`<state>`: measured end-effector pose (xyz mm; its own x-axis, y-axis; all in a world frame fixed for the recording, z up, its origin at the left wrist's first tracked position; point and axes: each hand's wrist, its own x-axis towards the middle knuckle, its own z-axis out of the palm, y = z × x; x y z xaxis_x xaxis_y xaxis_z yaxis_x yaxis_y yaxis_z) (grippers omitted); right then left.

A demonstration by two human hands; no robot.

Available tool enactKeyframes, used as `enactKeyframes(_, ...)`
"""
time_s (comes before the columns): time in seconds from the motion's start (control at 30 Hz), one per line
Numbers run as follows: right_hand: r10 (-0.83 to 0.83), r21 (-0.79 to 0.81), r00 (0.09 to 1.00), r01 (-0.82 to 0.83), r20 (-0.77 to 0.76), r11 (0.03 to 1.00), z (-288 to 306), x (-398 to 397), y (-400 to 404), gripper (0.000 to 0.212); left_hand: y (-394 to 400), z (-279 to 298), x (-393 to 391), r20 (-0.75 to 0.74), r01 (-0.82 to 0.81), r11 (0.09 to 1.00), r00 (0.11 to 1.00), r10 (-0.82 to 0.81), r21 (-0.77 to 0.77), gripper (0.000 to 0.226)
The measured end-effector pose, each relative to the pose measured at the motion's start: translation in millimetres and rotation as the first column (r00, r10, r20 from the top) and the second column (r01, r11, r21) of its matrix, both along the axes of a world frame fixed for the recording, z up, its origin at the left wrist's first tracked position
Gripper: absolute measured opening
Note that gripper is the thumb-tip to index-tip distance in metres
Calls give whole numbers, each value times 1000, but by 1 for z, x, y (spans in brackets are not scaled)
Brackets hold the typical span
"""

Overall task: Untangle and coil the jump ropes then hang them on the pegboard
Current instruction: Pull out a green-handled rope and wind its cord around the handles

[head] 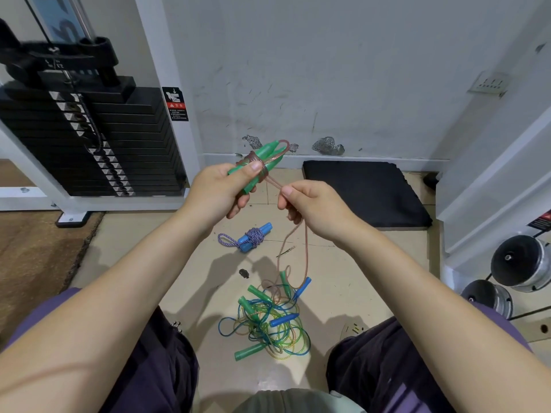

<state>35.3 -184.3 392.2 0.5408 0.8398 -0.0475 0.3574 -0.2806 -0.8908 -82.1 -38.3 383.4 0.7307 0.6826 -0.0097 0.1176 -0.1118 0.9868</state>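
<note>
The person's left hand [222, 186] grips a pair of green handles [262, 162] held side by side, the thumb pressed across them. Their long axis runs diagonally, tapered tips pointing up and to the right toward the wall [328, 70], butt ends down-left inside the fist. A pinkish translucent cord [305, 242] is wound several turns around the middle of the handles and arches in a small loop over their tips.

From the wraps the cord runs down-right to the right hand [310, 207], which pinches it between thumb and curled fingers, just beside the left hand. Below that hand two strands of cord hang down to the floor [190, 263].

There they end at a tangled pile of jump ropes [268, 326], lying between the person's knees: green and blue handles pointing every way, with blue, green and yellow cords looped over one another. Farther out on the floor lies an already coiled purple braided rope [253, 236] wrapped around blue handles, its axis tilted up to the right, a loop sticking out to the left.

A black weight stack [89, 138] stands at left, a black foam pad [363, 192] lies by the wall, and dumbbells [518, 263] sit at right.
</note>
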Motion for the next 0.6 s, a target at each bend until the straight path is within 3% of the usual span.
enactKeyframes(0.13, 10, -30, 996, -12, -84, 999, 1, 3, 0, 32, -3, 0, -1, 3, -23, 1000, 1000, 23, 0, 45)
enactKeyframes(0.3, -2, -58, 1000, 4, 30, 998, 5, 8, -4, 19, -6, 1, -2, 4, -24, 1000, 1000, 24, 7, 47)
enactKeyframes(0.5, 24, -6, 982, -24, 190, 1000, 15, 6, -11, 32, -7, 3, -3, -23, -5, 1000, 1000, 6, 28, 48)
enactKeyframes(0.6, 14, 77, 962, -36, 274, 996, 21, 4, -15, 36, -1, 6, -6, -132, 61, 996, 990, -52, 62, 41)
